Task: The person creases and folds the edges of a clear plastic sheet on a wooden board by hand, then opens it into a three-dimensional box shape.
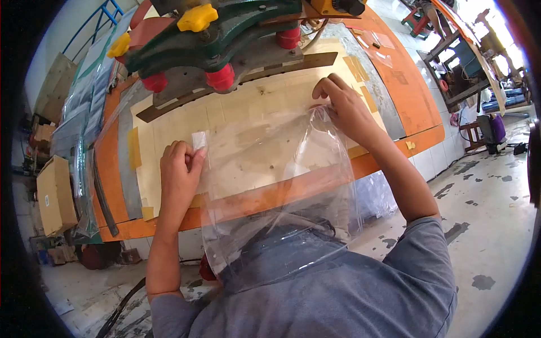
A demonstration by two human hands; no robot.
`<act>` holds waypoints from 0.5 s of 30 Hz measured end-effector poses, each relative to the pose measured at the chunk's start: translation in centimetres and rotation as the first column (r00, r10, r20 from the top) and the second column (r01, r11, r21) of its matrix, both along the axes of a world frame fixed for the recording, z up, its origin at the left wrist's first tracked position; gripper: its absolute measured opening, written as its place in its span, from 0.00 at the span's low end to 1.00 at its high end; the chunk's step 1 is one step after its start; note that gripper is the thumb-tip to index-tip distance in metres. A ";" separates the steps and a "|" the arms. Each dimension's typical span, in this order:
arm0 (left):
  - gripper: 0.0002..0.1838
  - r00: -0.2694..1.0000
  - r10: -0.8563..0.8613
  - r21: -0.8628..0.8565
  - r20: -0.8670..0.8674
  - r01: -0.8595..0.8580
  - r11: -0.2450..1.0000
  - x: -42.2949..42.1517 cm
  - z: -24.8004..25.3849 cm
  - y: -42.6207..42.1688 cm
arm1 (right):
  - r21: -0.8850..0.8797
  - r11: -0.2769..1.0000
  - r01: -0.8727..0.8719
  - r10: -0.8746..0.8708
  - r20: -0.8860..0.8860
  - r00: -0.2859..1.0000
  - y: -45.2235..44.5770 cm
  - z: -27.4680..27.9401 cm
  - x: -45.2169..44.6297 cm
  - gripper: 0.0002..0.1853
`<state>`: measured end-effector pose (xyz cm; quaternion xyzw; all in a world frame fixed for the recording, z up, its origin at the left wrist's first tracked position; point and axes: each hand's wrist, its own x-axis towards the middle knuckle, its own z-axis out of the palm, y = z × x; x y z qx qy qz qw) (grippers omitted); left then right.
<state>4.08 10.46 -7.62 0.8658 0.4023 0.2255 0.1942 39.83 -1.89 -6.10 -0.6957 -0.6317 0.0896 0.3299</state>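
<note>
A clear plastic sheet (270, 169) hangs between my two hands, its upper part over the cream work surface (225, 115) and its lower part in front of my shirt. My left hand (181, 169) is closed in a pinch at the sheet's left edge, beside a small white piece (199, 141). At the sheet's upper right corner, my right hand (341, 104) has its fingers curled and pinched on the plastic. A long metal bar (242, 79) of the press lies just beyond the sheet.
The green press (225, 42) with red cylinders and yellow knobs (197, 18) stands at the back. An orange table (408, 90) surrounds the work surface. Plastic sheets (84, 112) and a cardboard box (56, 197) are at the left. A wooden rack stands at the far right.
</note>
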 end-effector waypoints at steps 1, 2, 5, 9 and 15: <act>0.16 1.000 0.014 -0.005 0.023 -0.013 1.000 0.1 0.0 -0.1 | -0.008 1.000 -0.001 0.001 -0.003 1.000 0.2 0.4 0.0 0.04; 0.15 0.998 0.028 -0.008 0.049 -0.027 1.000 0.3 0.0 -0.1 | 0.024 0.996 -0.086 0.084 0.098 0.992 0.4 0.9 0.0 0.06; 0.15 0.998 0.051 -0.032 0.028 -0.050 0.998 0.4 0.3 -0.2 | 0.008 0.960 -0.279 0.269 0.239 0.933 1.3 0.8 1.1 0.10; 0.15 0.997 0.064 -0.041 0.049 -0.062 0.997 0.5 0.2 -0.3 | -0.150 0.898 -0.414 0.438 0.216 0.873 2.0 1.8 2.4 0.13; 0.15 0.996 0.044 -0.054 0.080 -0.040 0.998 0.4 -0.2 -0.3 | -0.111 0.942 -0.316 0.327 0.096 0.940 1.5 3.7 2.9 0.10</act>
